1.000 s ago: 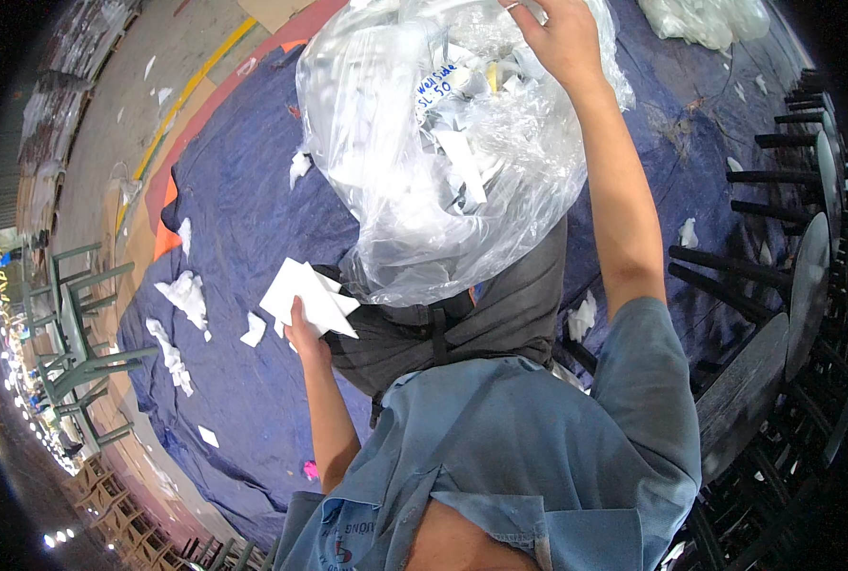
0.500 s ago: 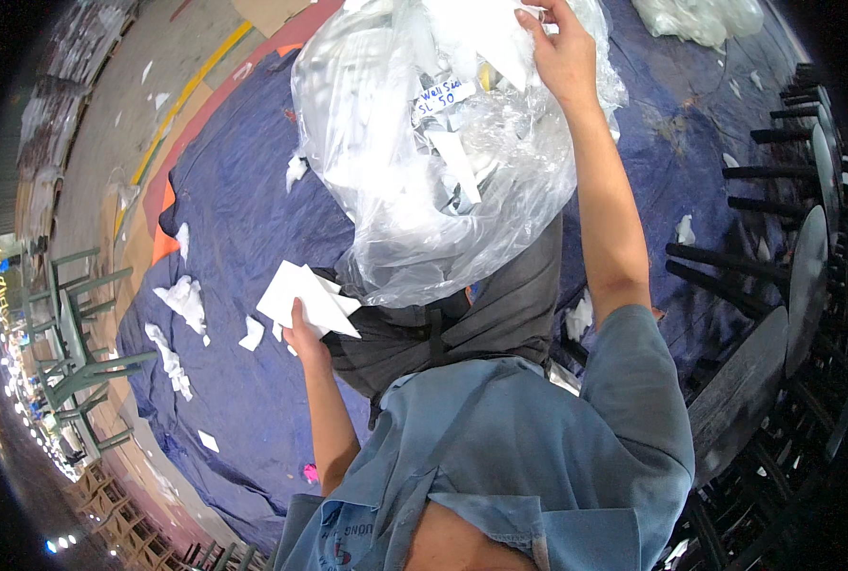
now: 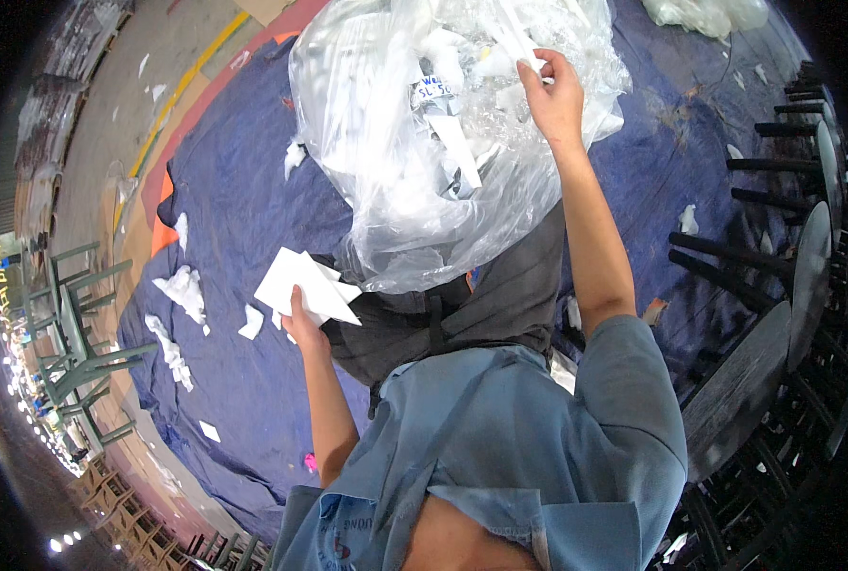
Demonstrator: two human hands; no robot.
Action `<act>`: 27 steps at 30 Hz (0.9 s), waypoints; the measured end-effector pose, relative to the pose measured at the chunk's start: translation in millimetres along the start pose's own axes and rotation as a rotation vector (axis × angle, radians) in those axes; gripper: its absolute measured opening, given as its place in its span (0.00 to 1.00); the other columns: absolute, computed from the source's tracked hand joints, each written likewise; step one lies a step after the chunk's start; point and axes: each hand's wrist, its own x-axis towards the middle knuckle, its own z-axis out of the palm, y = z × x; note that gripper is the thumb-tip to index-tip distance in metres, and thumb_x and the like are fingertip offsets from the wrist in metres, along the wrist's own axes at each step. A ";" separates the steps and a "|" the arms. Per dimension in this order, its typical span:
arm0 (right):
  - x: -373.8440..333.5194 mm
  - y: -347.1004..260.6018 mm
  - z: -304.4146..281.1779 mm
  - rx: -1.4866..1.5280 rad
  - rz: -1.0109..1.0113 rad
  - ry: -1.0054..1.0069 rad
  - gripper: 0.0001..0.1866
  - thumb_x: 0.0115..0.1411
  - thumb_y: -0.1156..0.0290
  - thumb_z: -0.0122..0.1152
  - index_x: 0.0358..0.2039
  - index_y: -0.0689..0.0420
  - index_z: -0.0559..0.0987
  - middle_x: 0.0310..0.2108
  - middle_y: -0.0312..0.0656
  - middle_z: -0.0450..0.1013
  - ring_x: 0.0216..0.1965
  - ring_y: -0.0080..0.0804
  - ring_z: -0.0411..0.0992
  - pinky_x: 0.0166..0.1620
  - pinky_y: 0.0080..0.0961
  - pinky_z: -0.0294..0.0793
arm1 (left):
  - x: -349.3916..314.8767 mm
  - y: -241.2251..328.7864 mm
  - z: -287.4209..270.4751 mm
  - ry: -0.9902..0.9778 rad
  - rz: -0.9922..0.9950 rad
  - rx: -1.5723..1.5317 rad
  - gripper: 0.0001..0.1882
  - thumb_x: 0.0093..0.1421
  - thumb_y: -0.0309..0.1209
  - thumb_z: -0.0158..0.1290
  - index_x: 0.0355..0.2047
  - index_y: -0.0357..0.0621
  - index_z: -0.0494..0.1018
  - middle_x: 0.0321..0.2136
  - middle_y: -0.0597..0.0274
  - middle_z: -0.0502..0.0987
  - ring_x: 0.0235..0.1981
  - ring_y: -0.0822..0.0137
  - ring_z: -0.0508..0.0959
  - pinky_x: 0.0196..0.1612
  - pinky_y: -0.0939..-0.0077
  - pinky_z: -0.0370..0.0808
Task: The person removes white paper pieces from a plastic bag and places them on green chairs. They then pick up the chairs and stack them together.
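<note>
A large clear plastic bag (image 3: 372,181) full of white scraps and crumpled film lies in front of me, against my legs. My right hand (image 3: 555,100) is over its right side, fingers pinched on a narrow white strip (image 3: 517,36) that slants up and away. Whether the strip is foam or paper I cannot tell. Lower left, beside my dark trousers, my left hand (image 3: 305,328) grips several thin white sheets (image 3: 300,284) fanned out with pointed corners. Inside the bag shows a white label (image 3: 433,88) with blue handwriting.
A blue tarp (image 3: 243,200) covers the floor, strewn with torn white scraps (image 3: 184,292). Dark round-topped stools (image 3: 738,390) with black legs are piled close on the right. Green chairs (image 3: 86,333) stand at the left, and another plastic bag (image 3: 705,13) lies far right.
My right hand has drawn nearer to me, lower over the bag. The wide white piece at its fingers now appears as a narrow strip. My left hand is almost unmoved.
</note>
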 end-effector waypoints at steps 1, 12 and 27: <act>0.3 -5.1 -0.5 0.071 0.035 0.038 0.17 0.57 0.59 0.72 0.40 0.57 0.81 0.29 0.41 0.73 0.26 0.34 0.70 0.31 0.33 0.71 | 0.0 0.6 0.6 0.003 -0.007 0.005 0.32 0.62 0.41 0.63 0.57 0.30 0.69 0.50 0.53 0.78 0.49 0.59 0.81 0.52 0.63 0.78; 3.9 -2.1 -15.5 0.036 -0.040 0.240 0.21 0.54 0.65 0.76 0.24 0.59 0.68 0.25 0.39 0.65 0.29 0.38 0.64 0.37 0.34 0.68 | -33.2 25.2 34.1 -0.167 -0.115 -0.263 0.30 0.67 0.46 0.52 0.61 0.36 0.66 0.51 0.53 0.78 0.49 0.55 0.81 0.52 0.58 0.79; 3.6 -5.0 -27.2 0.478 0.153 0.126 0.16 0.76 0.59 0.48 0.48 0.61 0.74 0.36 0.37 0.73 0.38 0.18 0.71 0.39 0.19 0.72 | -115.5 62.9 138.4 -0.681 -0.212 -0.315 0.36 0.67 0.52 0.40 0.62 0.31 0.65 0.50 0.41 0.77 0.51 0.38 0.79 0.51 0.50 0.78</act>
